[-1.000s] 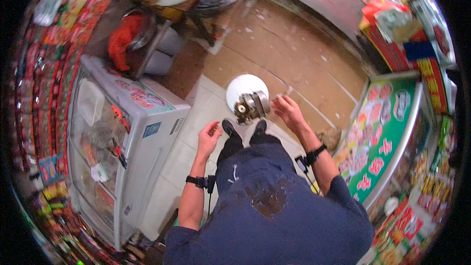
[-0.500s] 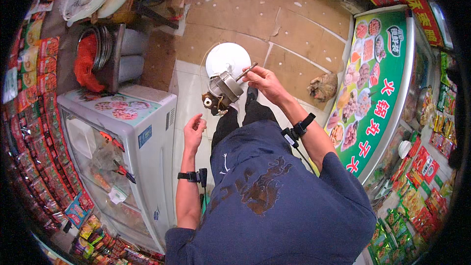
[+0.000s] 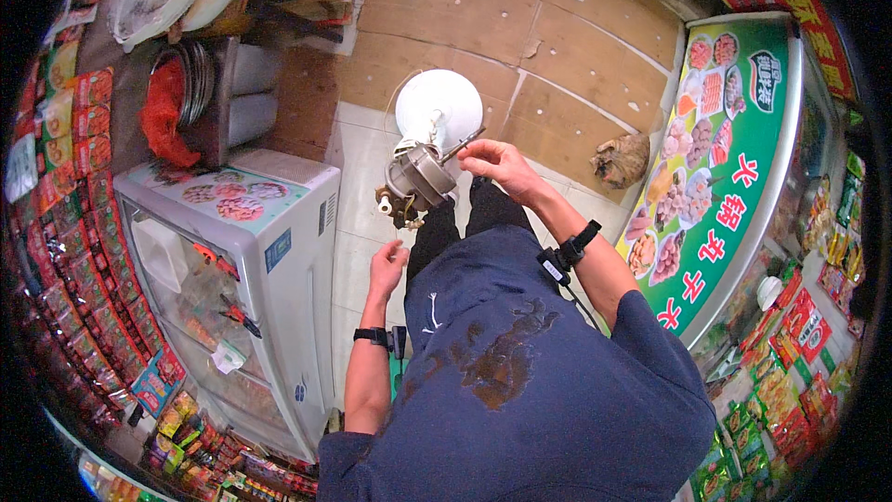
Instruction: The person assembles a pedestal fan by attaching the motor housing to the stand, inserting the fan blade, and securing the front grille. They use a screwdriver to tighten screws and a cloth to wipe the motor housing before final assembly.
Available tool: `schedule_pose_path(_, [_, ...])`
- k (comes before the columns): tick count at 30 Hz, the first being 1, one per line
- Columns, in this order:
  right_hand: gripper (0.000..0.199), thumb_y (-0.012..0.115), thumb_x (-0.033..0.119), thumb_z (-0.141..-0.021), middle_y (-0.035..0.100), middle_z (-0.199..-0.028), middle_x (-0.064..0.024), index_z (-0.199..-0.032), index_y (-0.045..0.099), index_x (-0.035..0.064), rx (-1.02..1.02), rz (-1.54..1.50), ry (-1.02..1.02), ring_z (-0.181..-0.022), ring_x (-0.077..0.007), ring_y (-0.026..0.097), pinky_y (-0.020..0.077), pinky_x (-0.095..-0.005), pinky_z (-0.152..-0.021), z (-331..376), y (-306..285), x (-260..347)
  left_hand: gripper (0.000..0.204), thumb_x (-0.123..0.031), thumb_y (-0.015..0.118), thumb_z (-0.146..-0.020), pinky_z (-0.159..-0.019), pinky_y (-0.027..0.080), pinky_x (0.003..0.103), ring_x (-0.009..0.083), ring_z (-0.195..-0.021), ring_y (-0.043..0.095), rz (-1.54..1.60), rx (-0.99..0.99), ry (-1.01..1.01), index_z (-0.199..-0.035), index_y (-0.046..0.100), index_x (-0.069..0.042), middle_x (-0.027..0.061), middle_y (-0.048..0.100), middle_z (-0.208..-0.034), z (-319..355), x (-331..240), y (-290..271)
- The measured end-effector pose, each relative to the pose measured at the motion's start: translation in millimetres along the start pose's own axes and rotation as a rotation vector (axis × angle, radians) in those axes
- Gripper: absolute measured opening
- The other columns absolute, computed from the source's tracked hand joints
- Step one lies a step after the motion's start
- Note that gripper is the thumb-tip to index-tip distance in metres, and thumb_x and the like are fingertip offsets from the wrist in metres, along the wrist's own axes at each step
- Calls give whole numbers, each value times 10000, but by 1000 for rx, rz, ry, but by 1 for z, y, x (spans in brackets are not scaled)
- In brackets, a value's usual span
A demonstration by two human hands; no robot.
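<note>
A bare electric fan motor (image 3: 420, 177) with a grey metal housing tops a stand in front of my legs. Under it the stand's round white base (image 3: 446, 98) rests on the floor. From the motor's right side a thin dark shaft (image 3: 471, 141) sticks out. My right hand (image 3: 502, 170) is at that shaft, thumb and fingertips pinched together on it. Wires and a small white knob (image 3: 384, 205) show at the motor's near end. Below that end my left hand (image 3: 386, 267) hangs apart from the motor, fingers loosely bent and holding nothing.
At the left stands a white display freezer (image 3: 297, 223); at the right, a long freezer with a green picture panel (image 3: 720, 158). A cat (image 3: 621, 161) lies on the cardboard-covered floor (image 3: 446, 0). Hanging snack packets (image 3: 79, 223) line the left wall.
The motor has tilted slightly, its near end swinging left. My right fingertips have slid down the shaft, closer to the housing. My left hand has moved right and lower.
</note>
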State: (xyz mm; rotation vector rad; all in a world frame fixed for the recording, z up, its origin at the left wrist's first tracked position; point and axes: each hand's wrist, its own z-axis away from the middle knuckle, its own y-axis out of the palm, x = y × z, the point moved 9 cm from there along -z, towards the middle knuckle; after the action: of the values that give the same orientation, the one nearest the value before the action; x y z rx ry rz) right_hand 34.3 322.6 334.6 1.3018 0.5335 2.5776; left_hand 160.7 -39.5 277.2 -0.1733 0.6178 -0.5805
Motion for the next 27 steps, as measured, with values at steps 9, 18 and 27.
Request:
schedule_pose_path(9, [316,732,295,-908,772,-1049,-155,-1112,762,56,462,979,131,-983,-271,739,570,-407,-870,30,-4,-51,284,-299,622,-857,-924,566,484,375,-1041,710,-624,125,104,-1039,775,-144,153,755,-1082,1,56,32])
schedule_pose_path(18, [262,711,338,-901,764,-956,-151,-1047,783,132,754,1234,98,-878,-336,731,570,-453,-807,47,18,-76,295,-245,734,-800,-934,569,441,345,-1035,724,-317,-214,-73,-1081,766,-158,141,771,-1055,-1,40,8])
schedule_pose_path(27, [266,687,358,-879,748,-897,-170,-890,785,112,607,1496,-121,-859,-380,724,576,-476,-776,13,27,-57,317,-225,703,-813,-913,571,441,342,-1028,728,60,-426,-147,-1107,758,-118,143,775,-1028,39,92,21])
